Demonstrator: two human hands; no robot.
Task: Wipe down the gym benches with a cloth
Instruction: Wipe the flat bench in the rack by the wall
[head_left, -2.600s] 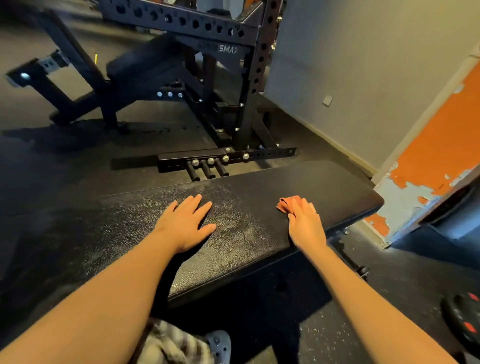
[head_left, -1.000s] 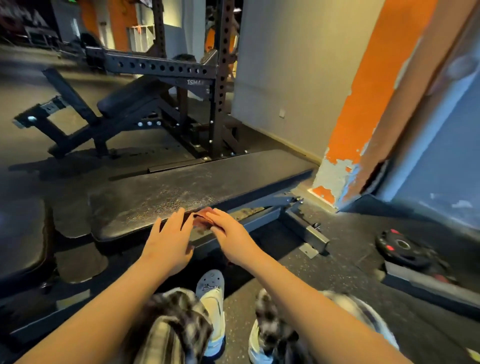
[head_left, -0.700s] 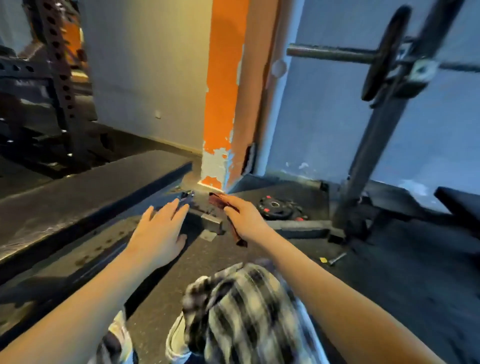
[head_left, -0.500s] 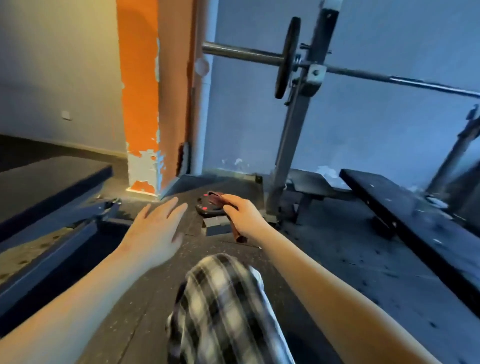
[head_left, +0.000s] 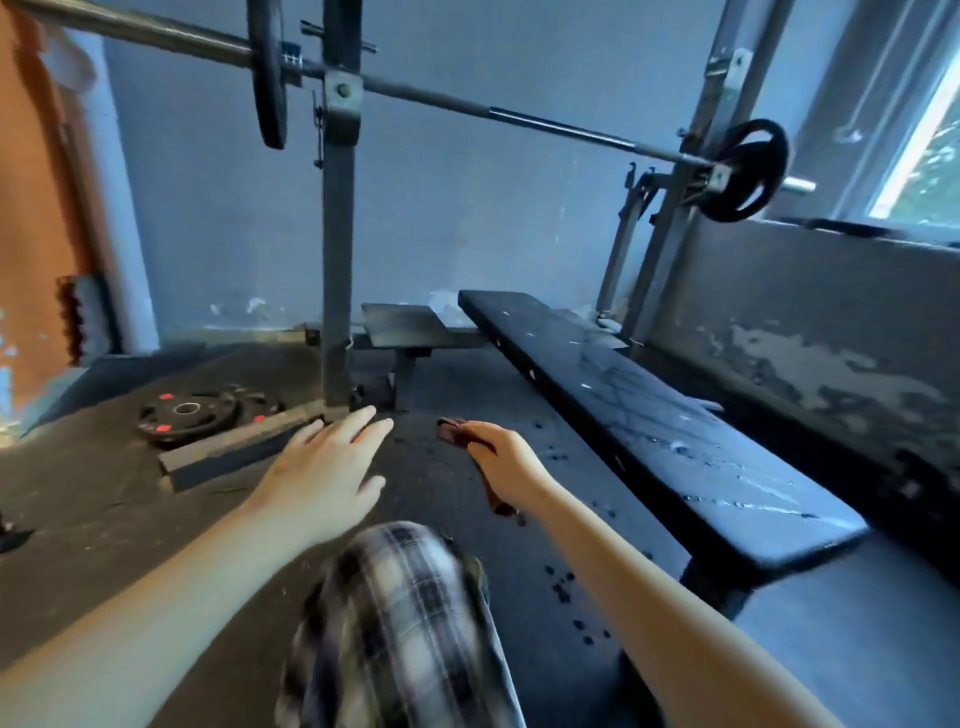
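Gripping a dark reddish cloth (head_left: 453, 431) in the right hand (head_left: 506, 460), curling the fingers round it, with 1 end poking out past the fingertips and the other end dangling under the wrist. Holding it out over the dark floor (head_left: 104, 519), left of the bench (head_left: 649, 431) and not touching the pad. Stretching the left hand (head_left: 322, 467) out just beside it, keeping the fingers straight and a bit spread, holding nothing. Looking at the long black bench on the right side, running off toward the blue wall and showing pale scuffs and streaks all over the top. Seeing a barbell (head_left: 519, 117) resting across 2 grey uprights (head_left: 337, 260) over the far end of the bench, carrying 1 black plate (head_left: 267, 67) on the left and 1 more on the right. Spotting another plate with red marks (head_left: 192, 413) lying flat on the floor at the left, right next to the grey base bar (head_left: 234, 457). Catching a blurry plaid knee (head_left: 400, 623) at the bottom, sitting between both forearms.
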